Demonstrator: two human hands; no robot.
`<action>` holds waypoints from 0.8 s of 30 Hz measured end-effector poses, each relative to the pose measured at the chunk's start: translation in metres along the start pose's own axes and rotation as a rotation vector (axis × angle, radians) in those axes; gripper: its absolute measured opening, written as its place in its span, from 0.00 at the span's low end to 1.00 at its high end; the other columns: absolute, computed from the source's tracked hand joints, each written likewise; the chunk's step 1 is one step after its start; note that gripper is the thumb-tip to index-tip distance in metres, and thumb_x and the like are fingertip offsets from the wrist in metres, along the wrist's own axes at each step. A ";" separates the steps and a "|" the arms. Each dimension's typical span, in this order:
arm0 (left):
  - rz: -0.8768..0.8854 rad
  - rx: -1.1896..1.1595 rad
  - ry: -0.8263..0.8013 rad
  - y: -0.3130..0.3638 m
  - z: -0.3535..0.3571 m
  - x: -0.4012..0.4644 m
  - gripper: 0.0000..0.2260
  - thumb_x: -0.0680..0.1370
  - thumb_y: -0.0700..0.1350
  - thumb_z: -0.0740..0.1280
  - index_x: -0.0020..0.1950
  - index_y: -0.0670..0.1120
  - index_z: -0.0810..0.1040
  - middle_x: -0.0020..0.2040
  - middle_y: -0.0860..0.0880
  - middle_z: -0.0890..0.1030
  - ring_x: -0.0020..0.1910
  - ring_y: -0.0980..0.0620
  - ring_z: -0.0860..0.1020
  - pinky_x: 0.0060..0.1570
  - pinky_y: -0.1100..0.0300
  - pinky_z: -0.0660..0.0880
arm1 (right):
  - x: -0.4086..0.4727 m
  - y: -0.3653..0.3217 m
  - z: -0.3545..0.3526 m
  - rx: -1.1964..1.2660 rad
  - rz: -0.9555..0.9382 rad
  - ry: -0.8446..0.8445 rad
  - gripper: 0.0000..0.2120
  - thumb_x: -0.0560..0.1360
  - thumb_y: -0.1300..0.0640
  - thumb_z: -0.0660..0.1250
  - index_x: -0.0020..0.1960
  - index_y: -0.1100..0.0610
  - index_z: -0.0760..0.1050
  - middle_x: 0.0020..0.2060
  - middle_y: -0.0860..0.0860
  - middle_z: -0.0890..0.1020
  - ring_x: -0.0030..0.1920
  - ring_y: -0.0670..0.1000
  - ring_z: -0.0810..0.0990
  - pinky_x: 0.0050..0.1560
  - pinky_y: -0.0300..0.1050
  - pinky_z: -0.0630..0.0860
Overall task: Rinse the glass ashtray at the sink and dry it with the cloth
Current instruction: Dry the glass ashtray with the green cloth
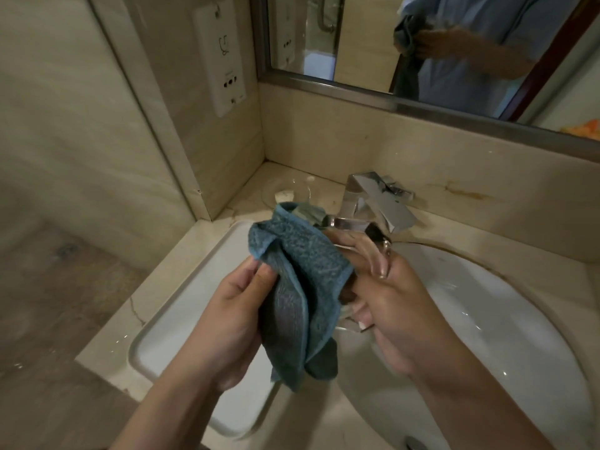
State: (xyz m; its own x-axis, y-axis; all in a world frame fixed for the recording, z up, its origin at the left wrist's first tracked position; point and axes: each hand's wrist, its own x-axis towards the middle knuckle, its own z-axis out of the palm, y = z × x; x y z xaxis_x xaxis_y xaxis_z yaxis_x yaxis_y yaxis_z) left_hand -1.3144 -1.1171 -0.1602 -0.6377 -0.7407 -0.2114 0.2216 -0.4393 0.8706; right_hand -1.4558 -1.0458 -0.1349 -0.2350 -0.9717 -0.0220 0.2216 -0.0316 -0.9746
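A bathroom: basin (487,306), chrome tap (376,203), wall mirror (357,43)

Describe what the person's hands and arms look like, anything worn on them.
Both arms are bare up to the frame's edge: no sleeves, watch or bracelets show. The left hand and right hand wear no gloves or visible rings. The right hand's fingernails are longish and unpainted.

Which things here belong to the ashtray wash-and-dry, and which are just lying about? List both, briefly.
In the job:
- glass ashtray, held in the right hand
- blue cloth, gripped by the left hand, pressed against the ashtray
- sink
- faucet

Lying about:
- glass dish with a soap piece, on the counter behind
- wall socket plate
- mirror
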 end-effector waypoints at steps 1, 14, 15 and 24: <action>0.008 0.047 0.012 0.001 0.000 0.000 0.12 0.69 0.49 0.61 0.42 0.51 0.85 0.43 0.49 0.86 0.43 0.52 0.84 0.38 0.62 0.80 | 0.000 0.000 -0.001 -0.035 -0.020 -0.009 0.19 0.74 0.70 0.61 0.43 0.48 0.82 0.36 0.42 0.85 0.33 0.35 0.81 0.27 0.24 0.71; -0.046 -0.030 -0.053 0.004 -0.002 -0.006 0.10 0.67 0.44 0.65 0.42 0.49 0.86 0.43 0.47 0.86 0.42 0.50 0.84 0.38 0.60 0.80 | -0.005 0.001 -0.008 -0.015 -0.170 -0.114 0.19 0.73 0.74 0.57 0.48 0.55 0.80 0.33 0.38 0.83 0.35 0.33 0.80 0.33 0.22 0.71; -0.056 -0.043 -0.048 0.005 -0.001 -0.006 0.09 0.66 0.43 0.67 0.41 0.49 0.86 0.42 0.47 0.86 0.42 0.50 0.84 0.37 0.60 0.81 | -0.004 0.001 -0.008 -0.014 -0.166 -0.107 0.19 0.72 0.73 0.57 0.47 0.54 0.81 0.35 0.39 0.84 0.38 0.34 0.81 0.36 0.23 0.73; -0.057 -0.302 -0.087 0.003 0.005 -0.009 0.17 0.63 0.51 0.76 0.49 0.46 0.84 0.49 0.44 0.85 0.46 0.47 0.84 0.43 0.54 0.82 | 0.002 0.013 0.000 0.222 -0.079 0.053 0.18 0.69 0.66 0.61 0.49 0.50 0.82 0.47 0.48 0.85 0.48 0.58 0.79 0.46 0.50 0.75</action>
State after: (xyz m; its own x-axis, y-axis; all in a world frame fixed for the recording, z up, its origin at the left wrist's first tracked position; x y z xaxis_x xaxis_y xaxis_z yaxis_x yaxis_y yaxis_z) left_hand -1.3118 -1.1086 -0.1535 -0.7135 -0.6697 -0.2061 0.3843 -0.6200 0.6841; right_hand -1.4538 -1.0476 -0.1474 -0.3079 -0.9508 0.0354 0.4018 -0.1636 -0.9010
